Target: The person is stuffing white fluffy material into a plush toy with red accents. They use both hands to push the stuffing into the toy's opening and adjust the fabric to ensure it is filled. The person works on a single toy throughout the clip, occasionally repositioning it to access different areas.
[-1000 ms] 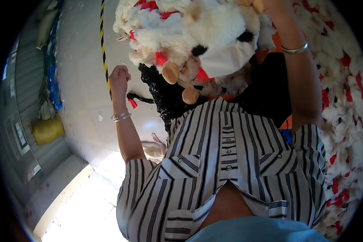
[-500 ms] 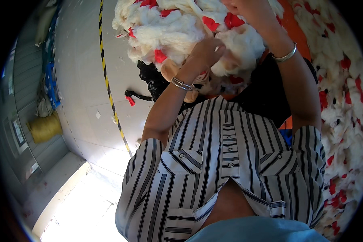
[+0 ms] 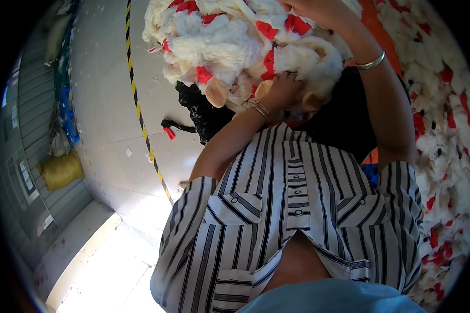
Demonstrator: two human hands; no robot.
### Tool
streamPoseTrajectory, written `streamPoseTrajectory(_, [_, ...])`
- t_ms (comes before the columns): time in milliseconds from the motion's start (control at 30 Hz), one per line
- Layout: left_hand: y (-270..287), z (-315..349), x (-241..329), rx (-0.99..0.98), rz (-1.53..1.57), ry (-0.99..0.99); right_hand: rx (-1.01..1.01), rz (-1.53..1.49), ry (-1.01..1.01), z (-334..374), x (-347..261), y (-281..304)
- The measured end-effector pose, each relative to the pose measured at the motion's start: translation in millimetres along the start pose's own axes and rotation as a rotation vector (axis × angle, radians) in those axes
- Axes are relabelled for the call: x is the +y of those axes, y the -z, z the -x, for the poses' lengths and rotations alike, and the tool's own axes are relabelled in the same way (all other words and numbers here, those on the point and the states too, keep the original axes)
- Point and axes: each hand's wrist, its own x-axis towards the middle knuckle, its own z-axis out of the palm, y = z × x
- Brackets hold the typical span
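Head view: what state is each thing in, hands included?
Left hand: at the plush heap, fingers partly hidden, grip unclear
Right hand: over the heap, cut by the upper edge, grip unclear
Plush heap: loosely piled
Black plastic: crumpled
Red scrap: lying on the floor
Striped tape: stretched along the floor

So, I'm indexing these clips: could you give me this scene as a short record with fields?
Left hand: at the near edge of the white fluffy pile, fingers partly hidden, grip unclear
Right hand: over the pile's far right part, cut by the picture's upper edge, grip unclear
Pile details: red patches and rounded beige pieces
Wrists: metallic bangles on both
Left of pile: black-and-yellow striped strip
Far left: yellow bundle
Right side: second heap, white with red bits
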Motion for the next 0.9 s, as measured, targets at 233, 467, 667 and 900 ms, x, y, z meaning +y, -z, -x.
streamPoseTrajectory(233, [67.9, -16.3, -27.9, 0.434, 0.658, 0.148, 0.042, 0.127, 0.052, -6.2, 20.3, 15.1])
streamPoseTrajectory(467, [165.4, 2.9, -47.0, 0.855, 0.636, 0.547, -0.383, 0.069, 0.207, -0.9, 16.4, 5.6])
streamPoseTrajectory(667, [203.1, 14.4, -67.0, 0.982, 1.544, 0.442, -0.52, 0.289, 0.123, 15.5, 20.9, -20.6])
streamPoseTrajectory(900, [215.2, 23.1, -49.8, 1.063, 1.615, 0.506, -0.273, 0.492, 0.245, 23.2, 24.1, -53.2])
